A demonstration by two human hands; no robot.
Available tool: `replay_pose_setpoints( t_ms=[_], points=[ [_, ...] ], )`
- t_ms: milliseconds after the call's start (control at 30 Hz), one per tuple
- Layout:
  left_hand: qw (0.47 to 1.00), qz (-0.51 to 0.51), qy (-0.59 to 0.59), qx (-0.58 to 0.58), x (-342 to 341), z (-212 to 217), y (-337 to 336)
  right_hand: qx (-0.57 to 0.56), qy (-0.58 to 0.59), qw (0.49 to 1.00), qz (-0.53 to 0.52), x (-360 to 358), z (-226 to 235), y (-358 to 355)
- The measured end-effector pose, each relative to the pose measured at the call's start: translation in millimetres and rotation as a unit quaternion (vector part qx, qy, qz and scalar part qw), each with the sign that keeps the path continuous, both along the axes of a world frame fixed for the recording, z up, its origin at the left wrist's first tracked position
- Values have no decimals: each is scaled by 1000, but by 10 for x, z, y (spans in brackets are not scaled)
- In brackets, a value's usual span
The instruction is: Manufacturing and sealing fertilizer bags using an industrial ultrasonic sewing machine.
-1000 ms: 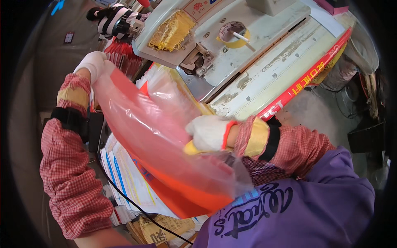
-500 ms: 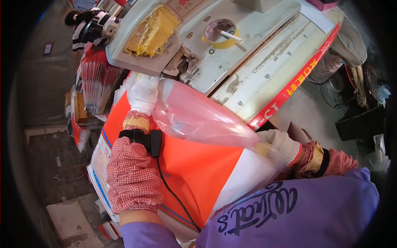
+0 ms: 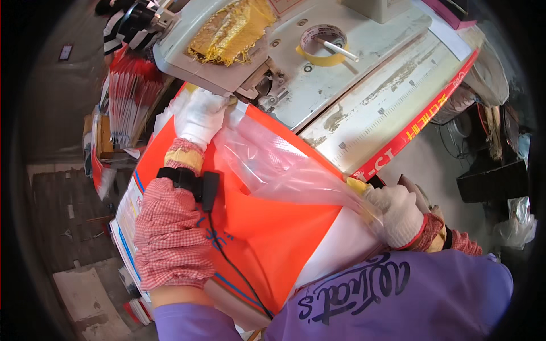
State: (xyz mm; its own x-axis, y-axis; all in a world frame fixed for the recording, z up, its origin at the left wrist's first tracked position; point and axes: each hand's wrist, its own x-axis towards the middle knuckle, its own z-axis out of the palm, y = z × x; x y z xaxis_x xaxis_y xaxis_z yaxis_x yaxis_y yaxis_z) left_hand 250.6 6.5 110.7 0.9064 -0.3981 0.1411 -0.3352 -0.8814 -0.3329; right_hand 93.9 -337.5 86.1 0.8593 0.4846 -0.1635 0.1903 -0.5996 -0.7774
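Observation:
An orange and white printed sack (image 3: 273,233) lies across a stack in front of me, its far edge against the sewing machine's table. A crumpled clear plastic sheet or liner (image 3: 278,170) lies along that edge. My left hand (image 3: 200,118), in a white glove, is closed on the sack's far left corner, right below the machine head. My right hand (image 3: 399,215), gloved with a yellow fingertip covering, is closed on the right corner, where plastic and sack come together. The plastic spans the gap between both hands. The fingers' undersides are hidden.
The pale machine table (image 3: 387,108) carries a ruler scale and a red strip. On it sit a tape roll (image 3: 323,45) with a white stick and a yellow woven cloth piece (image 3: 233,31). Folded red and white sacks (image 3: 133,99) stand at left, a black box (image 3: 493,177) at right.
The orange far edge of the sack now shows beyond the plastic, which lies lower and more crumpled. My right hand has moved slightly down and right. The whole view has shifted a little.

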Motion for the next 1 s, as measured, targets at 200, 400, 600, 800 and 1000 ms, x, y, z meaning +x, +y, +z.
replay_pose_setpoints(
  t_ms=[200, 400, 600, 800, 1000],
  points=[
    [972, 18, 147, -184, -222, -101, 214, -182, 19, 978, 96, -8, 36, -91],
    [990, 86, 112, -20, 161, 0, 325, -239, -23, 964, 117, 147, 283, 269],
    [988, 134, -83, 10, 733, 631, 626, 21, -357, 933, 50, 918, -503, 1348],
    [998, 51, -9, 27, 203, 1192, 384, -83, -243, 951, 170, 1224, 224, 1526],
    [966, -233, 97, 46, -812, 1406, -1185, -68, -158, 919, 355, 2028, 24, 1341]
  ],
)
